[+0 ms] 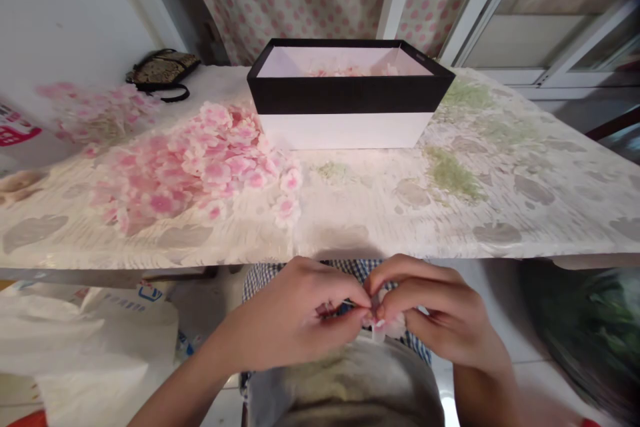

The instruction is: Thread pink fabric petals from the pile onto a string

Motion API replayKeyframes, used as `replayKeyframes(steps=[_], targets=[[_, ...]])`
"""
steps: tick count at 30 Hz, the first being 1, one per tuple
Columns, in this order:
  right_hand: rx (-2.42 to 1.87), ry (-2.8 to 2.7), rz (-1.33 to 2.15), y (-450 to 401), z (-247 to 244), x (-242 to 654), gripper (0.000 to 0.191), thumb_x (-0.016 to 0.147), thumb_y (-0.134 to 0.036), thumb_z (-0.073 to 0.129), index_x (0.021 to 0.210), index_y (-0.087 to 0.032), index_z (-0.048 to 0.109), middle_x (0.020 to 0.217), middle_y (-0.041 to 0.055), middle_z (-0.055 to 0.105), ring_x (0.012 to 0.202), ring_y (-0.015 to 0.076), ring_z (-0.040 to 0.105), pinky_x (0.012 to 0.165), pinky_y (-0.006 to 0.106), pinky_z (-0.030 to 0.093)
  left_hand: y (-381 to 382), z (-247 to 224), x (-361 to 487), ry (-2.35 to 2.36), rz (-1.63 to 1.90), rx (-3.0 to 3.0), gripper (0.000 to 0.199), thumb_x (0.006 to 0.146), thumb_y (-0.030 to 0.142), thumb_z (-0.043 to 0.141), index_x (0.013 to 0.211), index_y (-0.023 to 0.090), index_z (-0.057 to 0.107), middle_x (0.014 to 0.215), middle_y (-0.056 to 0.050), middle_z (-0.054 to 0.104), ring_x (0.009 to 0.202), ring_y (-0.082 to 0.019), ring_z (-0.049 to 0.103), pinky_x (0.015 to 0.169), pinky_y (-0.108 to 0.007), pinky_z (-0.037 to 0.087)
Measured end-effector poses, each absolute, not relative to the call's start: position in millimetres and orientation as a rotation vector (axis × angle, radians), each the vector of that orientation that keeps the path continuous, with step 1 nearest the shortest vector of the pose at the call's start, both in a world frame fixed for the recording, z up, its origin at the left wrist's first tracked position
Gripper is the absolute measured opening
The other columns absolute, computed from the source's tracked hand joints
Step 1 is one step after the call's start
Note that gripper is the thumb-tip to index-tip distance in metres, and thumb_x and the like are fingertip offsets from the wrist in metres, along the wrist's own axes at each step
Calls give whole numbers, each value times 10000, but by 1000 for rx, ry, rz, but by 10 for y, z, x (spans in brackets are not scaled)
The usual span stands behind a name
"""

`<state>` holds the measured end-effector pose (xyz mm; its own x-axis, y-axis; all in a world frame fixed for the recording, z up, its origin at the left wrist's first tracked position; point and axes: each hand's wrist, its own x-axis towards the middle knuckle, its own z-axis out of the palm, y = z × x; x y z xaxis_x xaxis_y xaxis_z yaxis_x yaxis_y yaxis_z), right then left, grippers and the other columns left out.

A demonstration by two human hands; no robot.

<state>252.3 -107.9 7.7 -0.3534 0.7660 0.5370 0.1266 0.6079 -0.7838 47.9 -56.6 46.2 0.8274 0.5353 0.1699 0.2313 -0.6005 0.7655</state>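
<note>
A pale pink artificial flower is between my fingers, over my lap and just off the table's front edge. My left hand pinches a thin stem at the flower's left side. My right hand grips the petals, its thumb and forefinger meeting the left fingertips. Part of the flower is hidden behind the fingers. A large heap of pink artificial flowers lies on the table to the left. Small green sprigs lie on the right side.
A black and white box stands at the back centre, with pinkish pieces inside. Another pink flower bunch and a patterned pouch lie at the back left. Someone's hand rests at the left edge. White bags are below the table.
</note>
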Motion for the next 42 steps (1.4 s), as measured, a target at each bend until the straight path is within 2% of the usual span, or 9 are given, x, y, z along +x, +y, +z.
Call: replayKeyframes(steps=[5, 18, 21, 26, 30, 33, 36, 39, 42], targets=[[-736, -1879, 707, -1165, 140, 2522, 347, 820, 74, 429, 900, -181, 651, 996, 49, 620, 850, 123, 644, 714, 200, 534, -585, 458, 463, 488, 517, 2239, 134, 882, 145, 563, 846, 224, 665, 637, 42, 670, 491, -81, 543, 571, -207, 471], [-748, -1921, 666, -1200, 97, 2500, 282, 887, 6, 462, 936, -212, 636, 961, 43, 616, 835, 148, 637, 711, 250, 539, -670, 403, 493, 452, 544, 2389, 131, 868, 79, 534, 823, 199, 563, 632, 55, 625, 500, -83, 519, 534, -222, 418], [-905, -1838, 562, -1108, 160, 2681, 191, 897, -89, 558, 972, -248, 633, 965, 33, 630, 857, 169, 634, 712, 276, 534, -531, 399, 646, 501, 630, 2389, 122, 900, 112, 534, 855, 206, 597, 657, 53, 638, 512, -84, 529, 546, -230, 422], [-1694, -1663, -114, -691, 149, 3197, 138, 876, -244, 570, 989, -222, 647, 918, 55, 629, 754, 212, 594, 723, 374, 504, -106, 332, 982, 794, 865, 2587, 251, 948, 120, 448, 1081, 185, 651, 939, -49, 693, 888, -200, 616, 789, -353, 461], [-1904, -1840, -255, -417, -28, 3405, 160, 842, -219, 492, 868, -178, 645, 888, 110, 611, 837, 282, 591, 757, 441, 502, 64, 268, 976, 886, 682, 2738, 386, 911, 49, 418, 1235, 156, 599, 1151, -96, 641, 1127, -266, 530, 965, -447, 405], [-1902, -1815, -284, -386, -129, 3407, 164, 822, -187, 434, 731, -189, 571, 785, 109, 572, 753, 278, 568, 680, 433, 492, 54, 300, 706, 1026, 875, 2693, 440, 931, 84, 388, 1343, 176, 509, 1329, -105, 535, 1246, -249, 455, 1060, -429, 354], [-1905, -1806, -374, -403, -178, 3385, 134, 780, -147, 407, 686, -203, 483, 728, 105, 531, 705, 269, 540, 618, 402, 462, -5, 367, 323, 1414, 969, 2522, 367, 951, 159, 370, 1270, 171, 553, 1258, -110, 594, 1168, -253, 538, 1011, -415, 412], [-1906, -1792, -454, -382, -219, 3375, 111, 763, -136, 393, 716, -208, 464, 694, 90, 512, 674, 252, 518, 582, 365, 422, -77, 372, 51, 1670, 742, 2357, 269, 932, 263, 447, 1133, 189, 609, 1108, -99, 673, 985, -269, 635, 866, -408, 490], [-1898, -1655, -446, -345, -259, 3375, 93, 806, -202, 392, 747, -219, 462, 638, 58, 492, 597, 233, 492, 544, 342, 375, -109, 300, 16, 1676, 607, 2371, 218, 890, 300, 524, 1057, 198, 619, 1045, -89, 679, 982, -293, 621, 856, -437, 484]])
